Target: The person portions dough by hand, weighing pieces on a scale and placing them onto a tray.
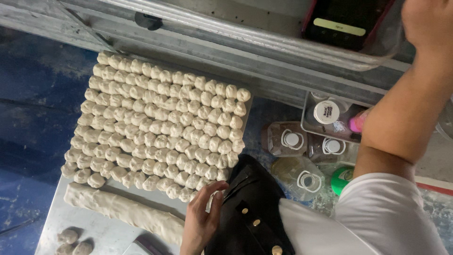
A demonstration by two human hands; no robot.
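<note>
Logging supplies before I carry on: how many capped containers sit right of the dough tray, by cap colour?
White-capped containers: 4
Green-capped container: 1
Pink-topped container, partly hidden behind the arm: 1
Total: 6

left hand [200,225] beside dough log [123,212] | dough balls [155,127] (rows)
</note>
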